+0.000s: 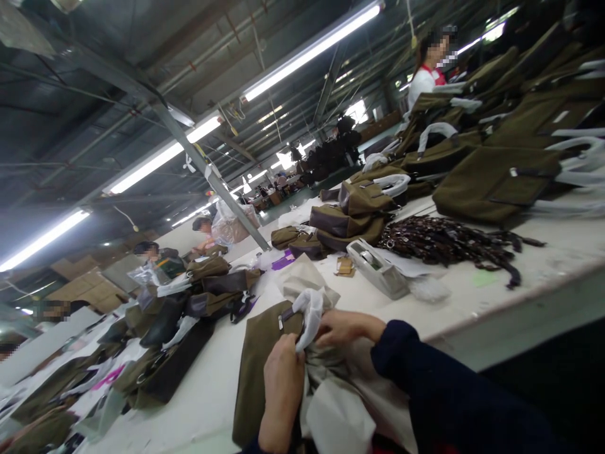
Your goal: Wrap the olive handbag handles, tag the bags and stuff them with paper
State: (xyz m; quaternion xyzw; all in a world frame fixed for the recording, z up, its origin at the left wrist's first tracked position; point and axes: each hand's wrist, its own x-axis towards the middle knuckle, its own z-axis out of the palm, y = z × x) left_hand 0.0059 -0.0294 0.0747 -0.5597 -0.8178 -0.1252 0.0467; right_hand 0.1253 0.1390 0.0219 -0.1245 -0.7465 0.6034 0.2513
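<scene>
An olive handbag [258, 359] with dark trim stands tilted at the table's near edge. White wrapping covers its handle [312, 309]. A pale beige cloth [352, 403] spills out beside it in folds; whether it is the lining, I cannot tell. My left hand [283, 384] is closed on the bag's upper edge, by the foot of the handle. From the right, my right hand [347, 326] reaches in behind the handle, its fingers curled at the cloth. Its fingertips are partly hidden by the handle and folds.
A grey tape dispenser [378, 271] and a heap of dark brown straps [449, 246] lie beyond my right hand. Olive bags [496, 183] pile up on the right, with more bags [174, 353] on the left. A slanting metal post [227, 195] rises behind. Several people sit or stand farther off.
</scene>
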